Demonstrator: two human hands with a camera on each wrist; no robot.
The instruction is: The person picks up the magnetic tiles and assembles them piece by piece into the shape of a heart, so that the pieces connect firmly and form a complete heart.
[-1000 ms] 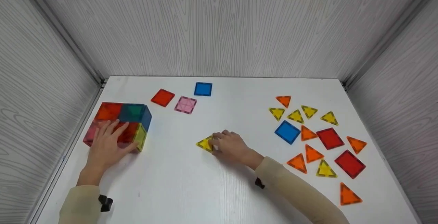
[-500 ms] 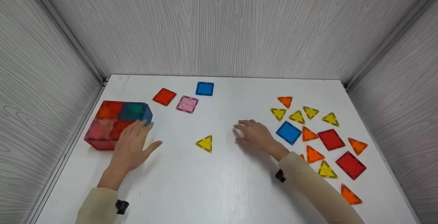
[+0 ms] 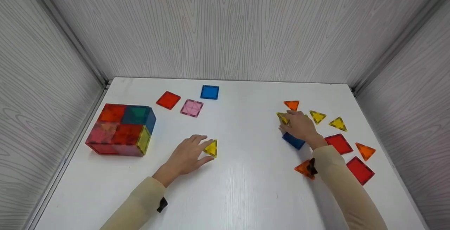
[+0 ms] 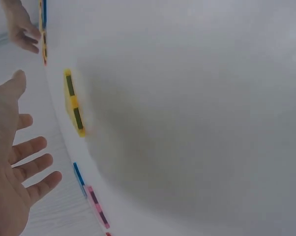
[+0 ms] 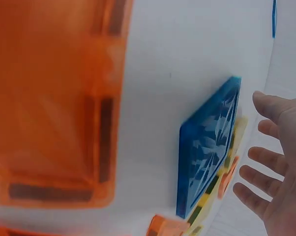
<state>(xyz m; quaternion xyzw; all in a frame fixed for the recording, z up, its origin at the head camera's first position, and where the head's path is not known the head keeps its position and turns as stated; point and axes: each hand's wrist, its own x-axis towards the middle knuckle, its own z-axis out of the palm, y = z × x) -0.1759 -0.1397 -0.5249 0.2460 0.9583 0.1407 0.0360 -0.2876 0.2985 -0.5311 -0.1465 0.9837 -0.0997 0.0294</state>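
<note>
My left hand [image 3: 186,155] hovers with spread fingers beside a yellow triangular magnetic tile [image 3: 211,148] lying in the middle of the table. In the left wrist view that yellow tile [image 4: 73,103] is apart from the fingertips. Farther right, my right hand [image 3: 299,126] reaches over another yellow triangular tile [image 3: 282,116], which its fingers partly cover. The right wrist view has the fingers extended and holding nothing, with a blue square tile [image 5: 207,147] below the hand. At the left stands a box built of coloured square magnetic tiles [image 3: 121,129].
Red [image 3: 168,100], pink [image 3: 192,108] and blue [image 3: 210,92] square tiles lie towards the back. Around the right hand are loose yellow triangles [image 3: 317,116], orange triangles [image 3: 365,151] and red squares [image 3: 360,170]. Wood-grain panels [image 3: 225,29] border the white table.
My right hand has let go of the middle yellow triangle and moved right to the loose tiles. My left hand has left the tile box and moved right to that middle triangle.
</note>
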